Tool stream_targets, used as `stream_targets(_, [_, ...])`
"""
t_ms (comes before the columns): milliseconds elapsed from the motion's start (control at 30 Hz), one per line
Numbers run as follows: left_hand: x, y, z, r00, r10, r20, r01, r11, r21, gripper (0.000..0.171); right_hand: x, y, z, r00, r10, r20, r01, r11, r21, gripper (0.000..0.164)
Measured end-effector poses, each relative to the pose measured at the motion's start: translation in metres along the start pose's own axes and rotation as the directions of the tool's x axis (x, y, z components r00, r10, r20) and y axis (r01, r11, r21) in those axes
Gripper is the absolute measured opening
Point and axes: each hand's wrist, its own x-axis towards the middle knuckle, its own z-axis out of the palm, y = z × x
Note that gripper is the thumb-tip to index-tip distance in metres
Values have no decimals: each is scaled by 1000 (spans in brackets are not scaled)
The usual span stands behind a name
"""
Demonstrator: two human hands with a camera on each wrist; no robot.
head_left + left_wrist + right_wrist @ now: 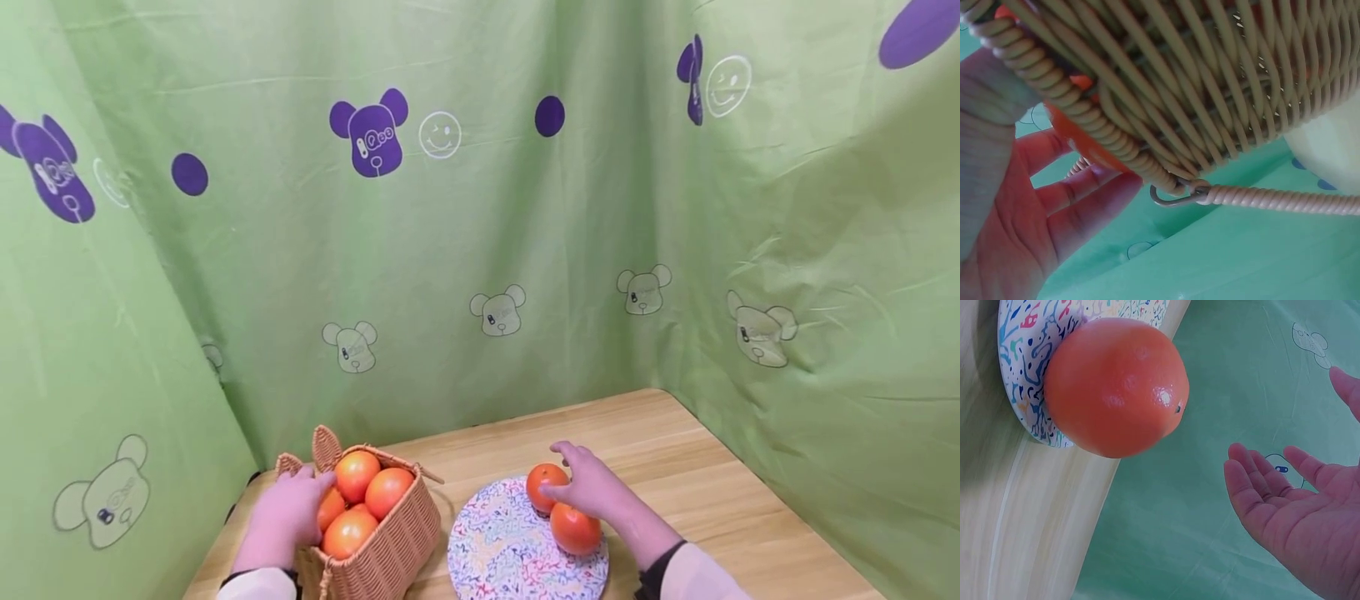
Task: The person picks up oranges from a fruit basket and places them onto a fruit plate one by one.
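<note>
On the left, a wicker basket [408, 533] with two ear-shaped tips holds several oranges [357, 474]. My left hand [296, 508] is over the basket's left rim, its fingers loosely extended and touching an orange [1082, 137] just inside. Two more oranges lie on a round plate with a multicoloured squiggle pattern [495, 550]: a farther orange [542, 481] and a nearer orange [576, 532]. Above this pair is my right hand [592, 487], thumb and fingers spread apart. The right wrist view shows its palm [1316, 519] holding nothing, apart from the large orange [1116, 387].
A wooden table [675, 500] carries the basket and plate. Green curtains [465, 233] with bear and smiley prints stand close behind and on both sides. A wicker-wrapped handle [1285, 199] hangs from a metal ring [1172, 199] at the basket's rim.
</note>
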Motion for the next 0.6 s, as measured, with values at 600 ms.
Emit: stream_targets(600, [6,7,-40,876,478,61,-424,705,568,78,2,-2,7,999,28,18,-29,999,18,74])
